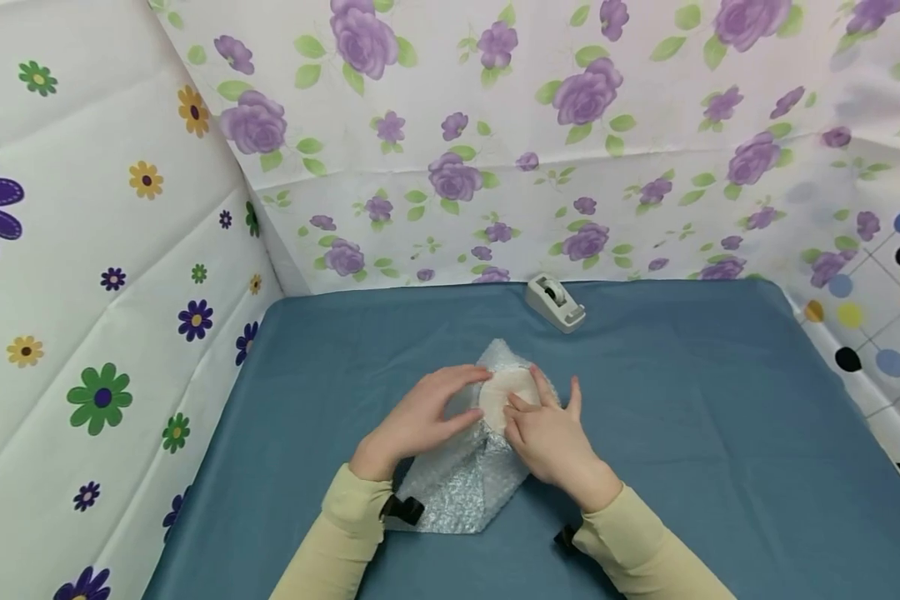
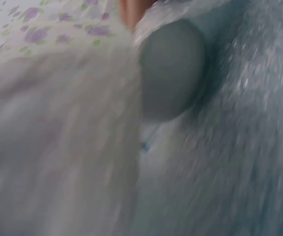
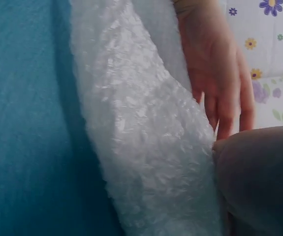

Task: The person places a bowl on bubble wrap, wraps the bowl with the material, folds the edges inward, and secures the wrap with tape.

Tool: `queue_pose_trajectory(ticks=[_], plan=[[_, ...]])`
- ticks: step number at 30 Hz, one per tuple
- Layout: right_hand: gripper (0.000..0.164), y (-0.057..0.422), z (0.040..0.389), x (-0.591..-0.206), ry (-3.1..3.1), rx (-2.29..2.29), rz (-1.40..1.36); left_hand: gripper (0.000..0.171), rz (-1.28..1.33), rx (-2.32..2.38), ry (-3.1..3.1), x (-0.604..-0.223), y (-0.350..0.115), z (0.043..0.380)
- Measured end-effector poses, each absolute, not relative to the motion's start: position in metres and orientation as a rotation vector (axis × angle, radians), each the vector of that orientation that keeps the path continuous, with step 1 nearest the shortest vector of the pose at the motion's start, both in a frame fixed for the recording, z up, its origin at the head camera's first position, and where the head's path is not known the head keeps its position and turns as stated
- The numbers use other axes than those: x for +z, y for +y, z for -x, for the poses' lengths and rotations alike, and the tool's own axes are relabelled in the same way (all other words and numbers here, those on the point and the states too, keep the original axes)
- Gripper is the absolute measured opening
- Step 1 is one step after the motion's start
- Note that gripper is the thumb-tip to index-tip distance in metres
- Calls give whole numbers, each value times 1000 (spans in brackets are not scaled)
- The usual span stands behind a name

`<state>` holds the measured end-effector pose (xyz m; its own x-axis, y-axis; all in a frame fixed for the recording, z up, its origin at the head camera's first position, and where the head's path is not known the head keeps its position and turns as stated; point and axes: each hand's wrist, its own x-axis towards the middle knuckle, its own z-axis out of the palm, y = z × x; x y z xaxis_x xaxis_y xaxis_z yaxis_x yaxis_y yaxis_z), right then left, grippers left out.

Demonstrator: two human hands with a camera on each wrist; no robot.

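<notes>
Blue cloth [image 1: 682, 433], head view: floral curtain [image 1: 450, 208] behind.
Pale disc [image 1: 501, 390]: round, amid bubble wrap [image 1: 450, 492], between both hands.
Left hand [image 1: 423, 408]: left rim, thumb and fingers apart.
Right hand [image 1: 551, 429]: nearer, fingers spread over the disc's right side.
Tape dispenser [image 1: 555, 302]: beyond, not between.
Left wrist view: blurred; fingers' state unclear.
Right wrist view: wrap partly hides left hand.

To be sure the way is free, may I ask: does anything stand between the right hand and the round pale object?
Nothing visible does in the head view: the right hand lies partly over the round pale object. The bubble wrap shows around it, and the tape dispenser stands farther back, out of the way.
</notes>
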<state>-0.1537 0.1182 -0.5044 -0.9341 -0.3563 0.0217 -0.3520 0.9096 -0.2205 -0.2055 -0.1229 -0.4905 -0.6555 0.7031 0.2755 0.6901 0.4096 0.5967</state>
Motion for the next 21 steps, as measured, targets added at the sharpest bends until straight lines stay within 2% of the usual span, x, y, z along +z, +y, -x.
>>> queue_pose_trajectory(ticks=[7,9,18,21], plan=[[39,113,151,-506,3094,-428,513,99,-851,1054,2466,-477,-173,181],[39,113,151,-507,3105,-430,512,107,-786,985,2391,-476,-185,172],[38,112,151,-507,3132,-421,535,121,-723,821,2326,-485,-211,138],[38,111,152,-507,3129,-420,527,113,-709,814,2371,-487,-214,126]])
